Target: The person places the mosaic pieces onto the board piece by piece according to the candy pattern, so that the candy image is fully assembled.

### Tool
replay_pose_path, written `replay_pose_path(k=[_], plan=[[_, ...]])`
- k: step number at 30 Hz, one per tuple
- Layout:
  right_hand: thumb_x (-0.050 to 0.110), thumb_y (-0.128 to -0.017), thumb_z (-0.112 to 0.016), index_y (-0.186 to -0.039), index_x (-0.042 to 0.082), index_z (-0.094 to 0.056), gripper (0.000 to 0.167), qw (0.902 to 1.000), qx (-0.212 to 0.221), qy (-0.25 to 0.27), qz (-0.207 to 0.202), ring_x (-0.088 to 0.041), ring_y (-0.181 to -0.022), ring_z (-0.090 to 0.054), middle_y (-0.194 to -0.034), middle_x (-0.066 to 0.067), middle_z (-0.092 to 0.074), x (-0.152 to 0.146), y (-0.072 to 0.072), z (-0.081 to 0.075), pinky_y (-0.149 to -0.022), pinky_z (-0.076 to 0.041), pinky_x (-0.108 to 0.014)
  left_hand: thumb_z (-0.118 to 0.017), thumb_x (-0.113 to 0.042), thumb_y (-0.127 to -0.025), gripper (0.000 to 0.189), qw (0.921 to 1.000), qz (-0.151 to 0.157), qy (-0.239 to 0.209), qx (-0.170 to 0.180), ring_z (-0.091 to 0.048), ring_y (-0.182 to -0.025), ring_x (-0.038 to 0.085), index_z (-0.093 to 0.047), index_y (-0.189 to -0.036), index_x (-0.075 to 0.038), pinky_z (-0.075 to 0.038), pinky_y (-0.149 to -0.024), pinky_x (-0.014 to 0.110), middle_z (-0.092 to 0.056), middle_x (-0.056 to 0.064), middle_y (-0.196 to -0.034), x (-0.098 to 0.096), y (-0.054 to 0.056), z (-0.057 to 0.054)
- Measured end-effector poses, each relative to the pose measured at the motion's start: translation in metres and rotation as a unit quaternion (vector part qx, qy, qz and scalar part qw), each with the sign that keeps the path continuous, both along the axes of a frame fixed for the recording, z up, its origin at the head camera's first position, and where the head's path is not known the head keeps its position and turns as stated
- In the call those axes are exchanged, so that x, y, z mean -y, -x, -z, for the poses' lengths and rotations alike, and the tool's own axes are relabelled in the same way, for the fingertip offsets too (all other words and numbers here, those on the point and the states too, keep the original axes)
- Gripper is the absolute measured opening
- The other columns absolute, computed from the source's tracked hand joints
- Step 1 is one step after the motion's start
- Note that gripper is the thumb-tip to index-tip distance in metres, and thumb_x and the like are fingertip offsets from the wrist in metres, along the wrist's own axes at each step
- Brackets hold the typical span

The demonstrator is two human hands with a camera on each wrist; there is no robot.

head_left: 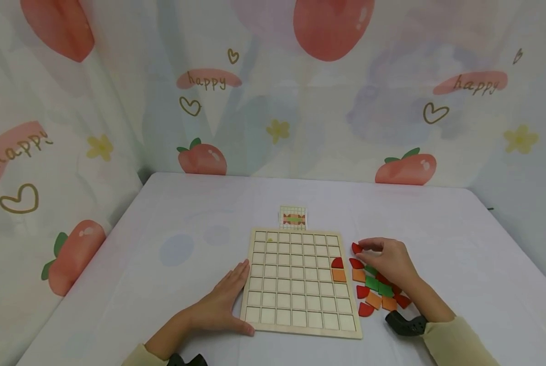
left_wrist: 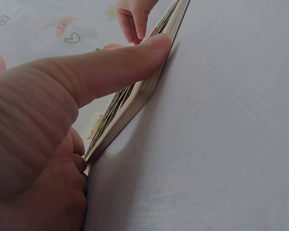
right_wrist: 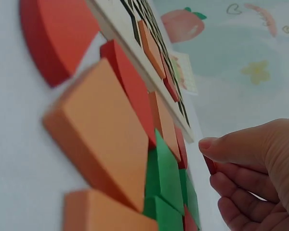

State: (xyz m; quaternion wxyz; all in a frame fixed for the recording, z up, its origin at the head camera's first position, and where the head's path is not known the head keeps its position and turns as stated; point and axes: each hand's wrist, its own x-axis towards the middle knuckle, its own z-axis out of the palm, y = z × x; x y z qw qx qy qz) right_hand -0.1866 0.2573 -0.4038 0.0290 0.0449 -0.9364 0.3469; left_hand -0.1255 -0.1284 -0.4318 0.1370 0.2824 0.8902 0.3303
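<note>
A wooden grid board [head_left: 306, 330] lies on the table. In its right-hand column sit a red quarter-round tile [head_left: 337, 263] and an orange square tile [head_left: 339, 275]. My left hand [head_left: 222, 300] rests along the board's left edge with fingers extended, the thumb [left_wrist: 156, 42] straight over its near edge. Beyond the board's right side, my right hand [head_left: 390, 260] pinches a red tile [head_left: 356, 248] between thumb and fingers. In the right wrist view only a thin strip of that red tile [right_wrist: 210, 165] shows; the fingers hide the rest.
Loose tiles lie right of the board: red ones [head_left: 366, 309], orange squares [head_left: 389, 303] and green squares [head_left: 385, 290], several overlapping. A small pattern card [head_left: 293, 209] lies beyond the board's far edge. A printed curtain [head_left: 323, 127] stands behind the table.
</note>
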Motion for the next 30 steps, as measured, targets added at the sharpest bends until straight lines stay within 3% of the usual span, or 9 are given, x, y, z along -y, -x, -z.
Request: replay_pose_path(k=[5,10,17,24,30], plan=[[0.024,-0.082,-0.07,-0.111,0.0,-0.064,0.038,0.9999,0.007,0.006,-0.008,-0.035,-0.106,-0.051,-0.106,-0.016,-0.064,0.002,-0.008,-0.003,-0.077,-0.052,-0.042,-0.074,-0.061,-0.063,0.125,1.0,-0.002,-0.003,0.003,0.004,-0.138,0.019,-0.001,-0.147,-0.002,-0.004,-0.11,0.044,0.004,0.007,-0.153,-0.001,-0.001,-0.001],[0.019,-0.081,-0.071,-0.108,-0.001,-0.066,0.034,0.9996,-0.015,-0.004,-0.022,-0.034,-0.103,-0.054,-0.101,-0.014,-0.066,0.003,-0.014,-0.004,-0.077,-0.051,-0.043,-0.074,-0.06,-0.063,0.125,1.0,-0.002,-0.002,0.004,0.004,-0.138,0.019,-0.001,-0.147,-0.002,-0.003,-0.11,0.044,0.004,0.008,-0.153,-0.001,-0.002,-0.002],[0.015,-0.077,-0.074,-0.105,0.001,-0.068,0.031,0.9988,-0.036,-0.022,-0.025,-0.03,-0.095,-0.058,-0.096,-0.01,-0.068,0.004,-0.023,-0.009,-0.069,-0.053,-0.034,-0.073,-0.06,-0.064,0.125,1.0,0.0,-0.001,0.004,0.004,-0.138,0.019,-0.001,-0.147,-0.003,-0.003,-0.11,0.044,0.004,0.008,-0.153,-0.001,-0.002,-0.002],[0.017,-0.076,-0.075,-0.104,0.001,-0.069,0.032,0.9989,-0.032,-0.026,-0.022,-0.031,-0.097,-0.057,-0.097,-0.011,-0.067,0.008,-0.033,-0.012,-0.073,-0.052,-0.039,-0.073,-0.061,-0.063,0.125,1.0,-0.004,0.001,0.002,0.004,-0.138,0.018,0.0,-0.147,-0.003,-0.004,-0.11,0.044,0.004,0.007,-0.153,0.0,-0.001,-0.001],[0.02,-0.073,-0.078,-0.101,0.003,-0.07,0.033,0.9985,-0.036,-0.027,-0.03,-0.028,-0.094,-0.057,-0.095,-0.007,-0.068,0.01,-0.041,-0.01,-0.067,-0.051,-0.029,-0.073,-0.061,-0.063,0.125,1.0,-0.002,0.001,-0.004,0.004,-0.138,0.019,0.0,-0.147,-0.003,-0.004,-0.11,0.045,0.004,0.008,-0.153,0.0,-0.001,0.0]])
